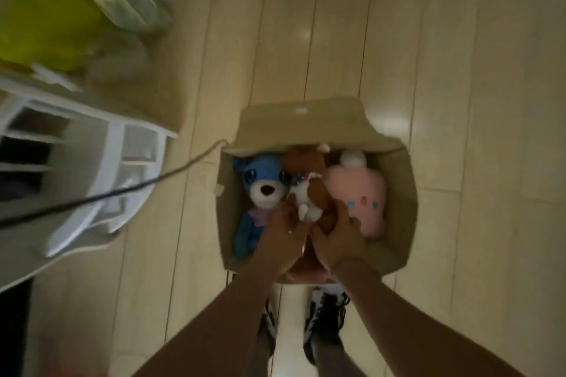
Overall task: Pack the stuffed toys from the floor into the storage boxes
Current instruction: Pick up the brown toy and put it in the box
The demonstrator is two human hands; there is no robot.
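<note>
In the storage box (401,193), brown-and-white stuffed toy (309,196), blurred.

This looks like a room in a home: a pale wooden floor (337,40), a white shelf (92,168) on the left, and a box (404,193) of soft toys.

Beige box (401,193): blue-and-white dog (260,187) at nine o'clock, brown-and-white toy (309,196) centre, pink plush (358,193) at three o'clock.
</note>
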